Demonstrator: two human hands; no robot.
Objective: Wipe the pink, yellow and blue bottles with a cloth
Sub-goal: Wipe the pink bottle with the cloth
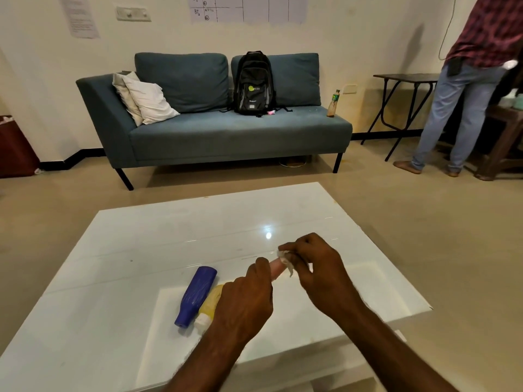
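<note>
My left hand (243, 301) is closed around the pink bottle (276, 267), held above the white table (141, 250); only the bottle's upper end shows past my fingers. My right hand (314, 267) pinches a small white cloth (285, 257) against that exposed end. The blue bottle (196, 295) lies on its side on the table, cap toward me. The yellow bottle (210, 302) with a white cap lies right beside it, partly hidden by my left hand.
A blue sofa (226, 131) with a black backpack (254, 83), pillows and a small bottle stands beyond the table. A person (467, 80) stands at the far right by a folding table (404, 80) and wooden furniture. A dark red bin (14, 145) sits far left.
</note>
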